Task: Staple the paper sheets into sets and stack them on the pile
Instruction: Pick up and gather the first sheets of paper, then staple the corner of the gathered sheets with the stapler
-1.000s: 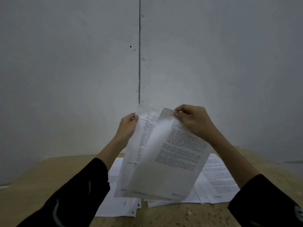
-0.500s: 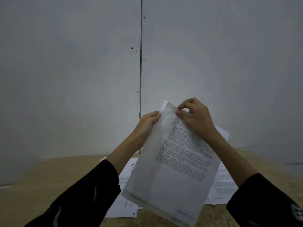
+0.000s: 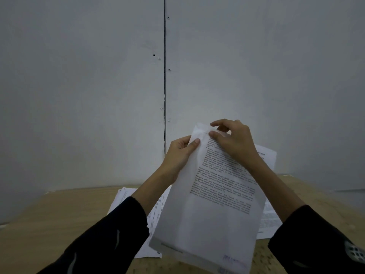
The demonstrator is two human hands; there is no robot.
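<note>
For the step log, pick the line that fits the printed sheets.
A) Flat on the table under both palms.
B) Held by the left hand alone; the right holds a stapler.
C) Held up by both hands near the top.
C: the left hand grips the sheets at the left edge, and the right hand pinches their top corner, above the table.
</note>
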